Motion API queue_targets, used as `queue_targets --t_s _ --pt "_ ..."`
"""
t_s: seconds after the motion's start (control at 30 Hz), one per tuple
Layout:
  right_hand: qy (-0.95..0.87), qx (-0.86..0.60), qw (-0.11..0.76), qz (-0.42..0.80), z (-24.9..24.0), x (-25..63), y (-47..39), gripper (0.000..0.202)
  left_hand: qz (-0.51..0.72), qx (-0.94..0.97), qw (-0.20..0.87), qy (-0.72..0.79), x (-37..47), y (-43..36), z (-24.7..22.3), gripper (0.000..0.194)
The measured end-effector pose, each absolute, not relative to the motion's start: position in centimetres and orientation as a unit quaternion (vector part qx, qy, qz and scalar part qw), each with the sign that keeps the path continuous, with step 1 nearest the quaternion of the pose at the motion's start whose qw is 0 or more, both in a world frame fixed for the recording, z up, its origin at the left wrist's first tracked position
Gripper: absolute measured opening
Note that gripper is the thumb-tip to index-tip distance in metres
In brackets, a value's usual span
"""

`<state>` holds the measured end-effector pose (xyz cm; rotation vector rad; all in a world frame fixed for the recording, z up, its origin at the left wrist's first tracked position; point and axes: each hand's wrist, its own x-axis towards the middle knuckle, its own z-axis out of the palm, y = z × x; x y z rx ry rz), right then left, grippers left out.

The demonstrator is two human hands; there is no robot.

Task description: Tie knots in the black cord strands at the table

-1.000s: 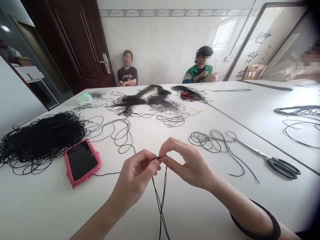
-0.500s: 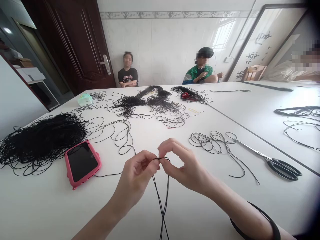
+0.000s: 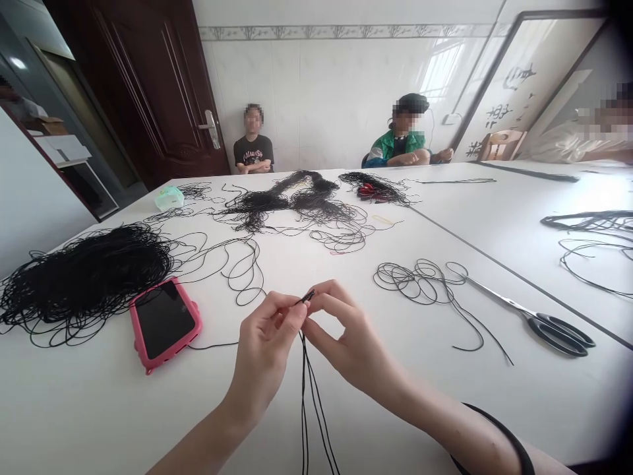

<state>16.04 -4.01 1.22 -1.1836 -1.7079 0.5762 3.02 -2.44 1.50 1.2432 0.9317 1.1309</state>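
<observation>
Black cord (image 3: 304,382) hangs in several thin strands from my fingertips down toward the table's near edge. My left hand (image 3: 270,346) pinches the cord between thumb and forefinger, where a small dark bunch of it shows at the tips. Close against it, my right hand (image 3: 341,330) holds the same bunch from the right, thumb below and forefinger above. The fingertips of both hands meet, so the exact shape of the cord between them is partly hidden.
Left on the white table (image 3: 217,402) lie a large black cord heap (image 3: 99,264) and a pink-framed tablet (image 3: 165,323). Scissors (image 3: 544,326) and loose cord (image 3: 420,280) lie right. More tangled cord (image 3: 316,198) is farther back. Three people sit around the table.
The loop between my fingers has closed into a small bunch. My right hand has shifted slightly left, and the hanging strands no longer cross. The person in green has changed arm position.
</observation>
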Motion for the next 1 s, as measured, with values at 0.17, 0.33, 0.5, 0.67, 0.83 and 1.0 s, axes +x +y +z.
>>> queue_targets --t_s 0.17,0.33,0.5,0.67,0.83,1.0 --pt "-0.693 -0.471 0.485 0.251 1.5 15.9 -4.0 0.013 0.485 0.515 0.592 0.387 3.0 -2.5 1.4 0.016" --pt "-0.715 -0.446 0.487 0.231 1.5 15.8 -4.1 0.011 0.497 0.498 0.598 0.384 3.0 -2.5 1.5 0.017" --pt "-0.731 -0.432 0.465 0.25 1.7 15.8 -4.1 0.014 0.496 0.513 0.585 0.386 3.1 -2.5 1.5 0.017" --pt "-0.741 -0.441 0.432 0.266 1.6 15.6 -4.2 0.016 0.501 0.505 0.581 0.394 3.0 -2.4 1.3 0.019" --pt "-0.717 -0.467 0.401 0.326 1.7 15.4 -3.8 0.016 0.493 0.509 0.567 0.421 2.8 -2.3 1.6 0.02" --pt "-0.701 -0.483 0.355 0.386 1.2 15.0 -3.3 0.015 0.518 0.455 0.558 0.462 2.5 -1.1 1.6 0.021"
